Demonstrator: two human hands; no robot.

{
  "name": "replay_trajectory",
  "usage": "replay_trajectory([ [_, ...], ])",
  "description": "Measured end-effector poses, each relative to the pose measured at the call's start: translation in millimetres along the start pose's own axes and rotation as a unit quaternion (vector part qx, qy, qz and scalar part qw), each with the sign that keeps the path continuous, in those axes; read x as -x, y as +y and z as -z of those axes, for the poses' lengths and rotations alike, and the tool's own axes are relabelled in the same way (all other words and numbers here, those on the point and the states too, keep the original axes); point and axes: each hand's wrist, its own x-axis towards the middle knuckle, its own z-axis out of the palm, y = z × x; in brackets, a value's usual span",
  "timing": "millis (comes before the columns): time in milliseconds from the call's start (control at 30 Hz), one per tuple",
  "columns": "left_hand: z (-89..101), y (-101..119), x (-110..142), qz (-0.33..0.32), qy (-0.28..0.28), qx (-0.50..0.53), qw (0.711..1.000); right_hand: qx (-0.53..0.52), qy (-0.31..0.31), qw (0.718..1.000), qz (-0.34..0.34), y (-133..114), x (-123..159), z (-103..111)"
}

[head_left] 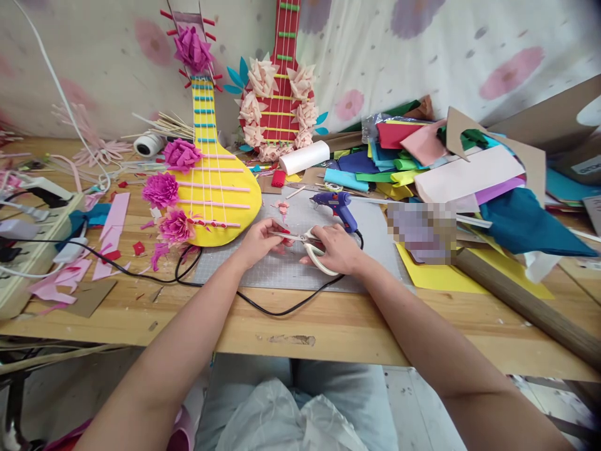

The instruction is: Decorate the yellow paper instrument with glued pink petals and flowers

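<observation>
My right hand [340, 249] grips a pair of scissors [322, 258] with white handles, its blades pointing left. At the blade tips, my left hand [263, 244] pinches a small red piece [282, 233], probably paper; the fingers partly cover it. Both hands are over a grey cutting mat [375, 250]. Just beyond them lies a blue-purple glue gun [339, 207], and a small pink paper flower [282, 205] rests on the mat. To the left leans a yellow paper-covered lute-like instrument [230, 194] with magenta and pink paper flowers.
A red instrument [279, 119] with pale pink flowers stands against the curtain. Coloured paper [408, 156] is heaped at the right, beside a brown tube [516, 300]. A black cable [277, 312] loops along the front. Power strips [42, 250] and pink scraps [110, 235] occupy the left.
</observation>
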Motion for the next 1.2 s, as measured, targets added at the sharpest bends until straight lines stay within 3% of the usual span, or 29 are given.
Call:
replay_trajectory([
  [1200,3.2,-5.7,-3.1,0.027,-0.010,0.012,1.000,0.021,-0.002,0.999,-0.026,1.1,3.0,0.8],
])
